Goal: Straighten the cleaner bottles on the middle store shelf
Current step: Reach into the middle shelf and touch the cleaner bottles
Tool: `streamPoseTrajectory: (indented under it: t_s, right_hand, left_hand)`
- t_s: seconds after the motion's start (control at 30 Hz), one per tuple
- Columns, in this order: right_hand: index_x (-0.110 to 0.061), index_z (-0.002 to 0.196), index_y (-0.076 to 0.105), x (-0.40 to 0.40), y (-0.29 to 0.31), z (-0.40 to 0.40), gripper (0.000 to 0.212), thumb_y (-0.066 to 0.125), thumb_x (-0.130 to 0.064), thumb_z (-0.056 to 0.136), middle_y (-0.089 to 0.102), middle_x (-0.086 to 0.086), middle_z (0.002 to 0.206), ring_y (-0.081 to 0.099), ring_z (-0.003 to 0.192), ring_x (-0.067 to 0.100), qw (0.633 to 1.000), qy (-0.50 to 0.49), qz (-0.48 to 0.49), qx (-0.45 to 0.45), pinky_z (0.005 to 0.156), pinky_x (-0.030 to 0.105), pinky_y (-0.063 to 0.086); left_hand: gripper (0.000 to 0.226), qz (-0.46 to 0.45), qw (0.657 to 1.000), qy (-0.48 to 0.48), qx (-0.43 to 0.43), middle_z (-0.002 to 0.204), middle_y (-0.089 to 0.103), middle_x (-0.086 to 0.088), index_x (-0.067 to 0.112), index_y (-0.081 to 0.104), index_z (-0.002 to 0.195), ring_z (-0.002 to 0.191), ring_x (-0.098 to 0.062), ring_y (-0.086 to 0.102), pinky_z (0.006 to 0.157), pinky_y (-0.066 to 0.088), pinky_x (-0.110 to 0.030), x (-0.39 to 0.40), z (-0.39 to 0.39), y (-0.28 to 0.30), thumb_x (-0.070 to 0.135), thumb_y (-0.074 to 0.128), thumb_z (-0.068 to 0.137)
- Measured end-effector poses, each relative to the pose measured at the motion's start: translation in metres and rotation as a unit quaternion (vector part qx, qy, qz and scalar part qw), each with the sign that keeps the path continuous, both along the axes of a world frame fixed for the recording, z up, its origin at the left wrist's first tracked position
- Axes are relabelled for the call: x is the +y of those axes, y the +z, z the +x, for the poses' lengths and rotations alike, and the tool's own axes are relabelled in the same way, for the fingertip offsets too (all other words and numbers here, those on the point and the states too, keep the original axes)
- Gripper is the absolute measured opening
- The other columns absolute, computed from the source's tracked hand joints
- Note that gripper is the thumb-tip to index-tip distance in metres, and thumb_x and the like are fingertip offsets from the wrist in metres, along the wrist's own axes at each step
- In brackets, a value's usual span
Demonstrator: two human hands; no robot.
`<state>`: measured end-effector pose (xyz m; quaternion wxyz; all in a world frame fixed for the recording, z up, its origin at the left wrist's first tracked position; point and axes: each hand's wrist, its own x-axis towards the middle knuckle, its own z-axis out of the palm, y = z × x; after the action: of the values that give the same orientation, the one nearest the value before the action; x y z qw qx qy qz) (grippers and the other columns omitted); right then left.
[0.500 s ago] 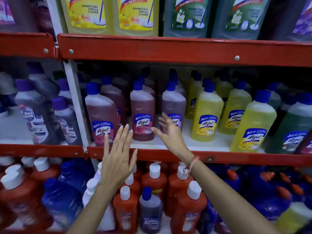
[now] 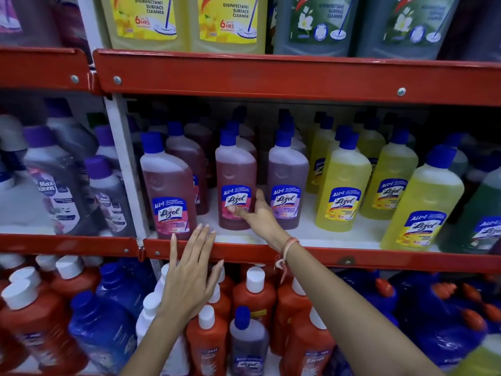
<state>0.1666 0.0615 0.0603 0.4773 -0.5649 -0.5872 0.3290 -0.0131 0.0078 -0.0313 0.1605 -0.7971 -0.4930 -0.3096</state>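
The middle shelf point(image 2: 325, 256) holds blue-capped Lizol cleaner bottles. A pink bottle point(image 2: 168, 185) stands tilted at the left front. A second pink bottle point(image 2: 235, 172) stands upright beside a purple bottle point(image 2: 288, 175). My right hand point(image 2: 260, 213) grips the lower right side of the second pink bottle, thumb on its label and fingers behind it. My left hand point(image 2: 189, 272) hovers open with fingers spread before the shelf's red edge, just below the tilted bottle, touching nothing. Yellow bottles point(image 2: 343, 183) stand to the right.
A white upright post point(image 2: 124, 164) separates this bay from grey bottles point(image 2: 57, 180) at the left. The upper shelf point(image 2: 271, 77) carries large yellow and green cleaner jugs. Below are orange bottles point(image 2: 253, 297) and blue bottles point(image 2: 103, 329). A green bottle point(image 2: 485, 207) stands far right.
My right hand has moved left from in front of the purple bottle and closed around the side of the second pink bottle. My left hand stays open below the shelf edge.
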Motion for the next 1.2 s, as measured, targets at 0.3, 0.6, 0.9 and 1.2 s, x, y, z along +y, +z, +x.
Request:
streamPoseTrajectory:
  t_s: [0.3,0.6,0.9,1.2]
  right_hand:
    - [-0.007,0.133,0.04,-0.022,0.001,0.006,0.07,0.079,-0.026,0.078,0.067,0.01,0.122,0.065,0.105,0.019,0.999,0.022,0.003,-0.027,0.092,0.031,0.053]
    - [-0.011,0.131,0.045,-0.045,-0.001,0.01,0.068,0.08,-0.03,0.076,0.066,0.001,0.115,0.063,0.101,0.01,0.998,0.035,0.016,-0.045,0.082,0.015,0.048]
    - [-0.012,0.129,0.051,-0.054,-0.003,0.015,0.066,0.083,-0.029,0.073,0.068,-0.001,0.115,0.066,0.1,0.007,0.999,0.016,0.042,-0.009,0.092,0.026,0.056]
    - [-0.007,0.132,0.051,-0.058,0.0,0.071,0.067,0.08,-0.03,0.076,0.057,0.01,0.129,0.055,0.109,0.011,0.949,-0.235,0.19,-0.085,0.083,-0.002,0.034]
  left_hand:
    - [0.066,-0.003,1.0,-0.013,0.011,0.157,0.036,-0.004,0.012,0.027,0.151,0.148,-0.016,0.023,0.118,0.019,-0.061,0.001,-0.003,-0.002,0.042,0.044,0.094]
    - [0.065,-0.013,1.0,-0.009,-0.002,0.155,0.04,-0.005,0.013,0.029,0.15,0.148,-0.015,0.024,0.12,0.013,-0.059,0.001,-0.002,-0.003,0.044,0.041,0.094]
    - [0.065,-0.02,1.0,-0.011,-0.005,0.153,0.043,-0.004,0.014,0.03,0.15,0.147,-0.015,0.025,0.119,0.017,-0.059,0.002,-0.003,-0.003,0.044,0.042,0.093]
    - [0.066,-0.02,1.0,-0.007,-0.01,0.152,0.045,-0.004,0.014,0.031,0.149,0.146,-0.015,0.025,0.12,0.014,-0.058,0.002,-0.001,-0.006,0.047,0.04,0.093]
